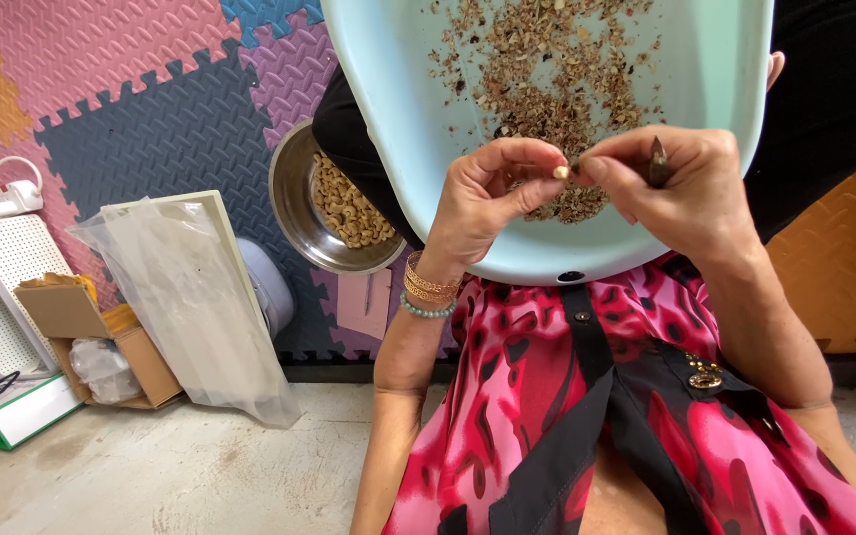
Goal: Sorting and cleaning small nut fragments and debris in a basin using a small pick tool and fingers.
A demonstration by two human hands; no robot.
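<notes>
Foam mat (131,139) in pink, grey and purple tiles fills the far left, and from my remote seat I see the red patterned dress (646,416) across the near lap. Resting on that lap is the pale blue basin (398,119), its floor strewn with brown husks (547,69). Left of it sits a steel bowl (294,213) holding peeled nuts (349,208), just beside the basin rim. Farther left, a clear bag (185,307) leans on a board, with a cardboard box (91,337) and a white rack (2,287) beyond. Over the basin the left hand (482,198) pinches a pale nut (561,172) at its fingertips, bangles at the wrist. The right hand (676,193) is closed round a small dark blade (658,161), its fingertips meeting the nut. I judge the nut light, hard and brittle, its skin flaky, so it may slip; a fingertip pinch across its sides looks the best hold. Nothing stands between hands and basin; the bowl lies near on the left.
</notes>
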